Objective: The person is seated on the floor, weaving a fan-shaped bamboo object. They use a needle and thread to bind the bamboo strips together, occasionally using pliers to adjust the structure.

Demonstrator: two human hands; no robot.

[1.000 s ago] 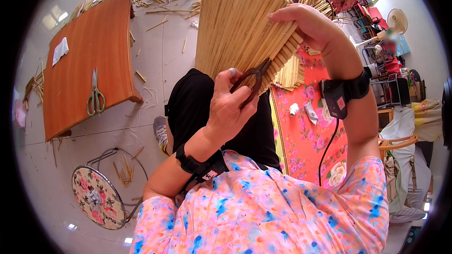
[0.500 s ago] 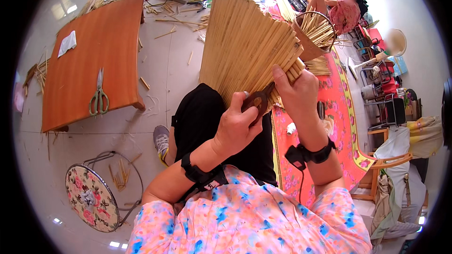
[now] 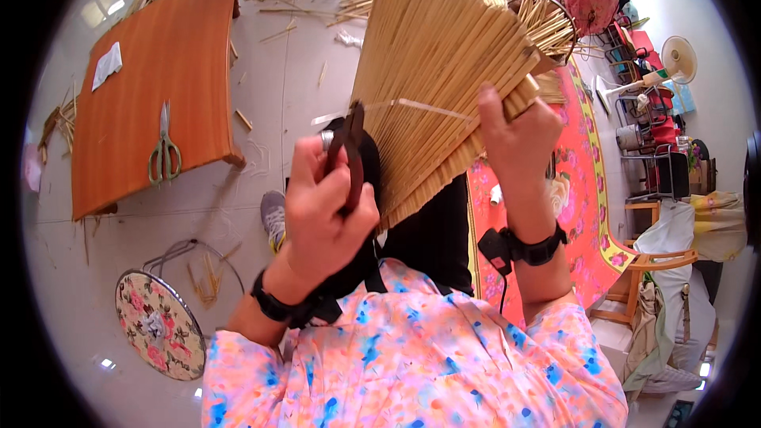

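Note:
A large fan-shaped bundle of flat, pale yellow plant strips [image 3: 436,55] spreads out above my lap. My right hand [image 3: 519,123] is closed on its right edge, with the thumb on the upper face. Left of the bundle, my left hand [image 3: 325,194] holds dark brown scissors [image 3: 353,143], blades pointing up and away from me. A pale, thin strip [image 3: 424,105] crosses the bundle's face and reaches left past the scissors. Whether the scissors touch it, I cannot tell.
A wooden table [image 3: 127,135] at left carries green-handled scissors [image 3: 165,150] and a white cloth [image 3: 107,66]. A floral round stool [image 3: 158,325] stands nearer. Beyond the bundle are a basket of sticks [image 3: 547,24] and a seated person [image 3: 594,0]. Red floral cloth [image 3: 583,182] lies at right.
My left hand has drawn the scissors leftward, away from the bundle's right edge. The bundle now tilts further up and right, and the pale strip shows across it. My right hand still grips the edge.

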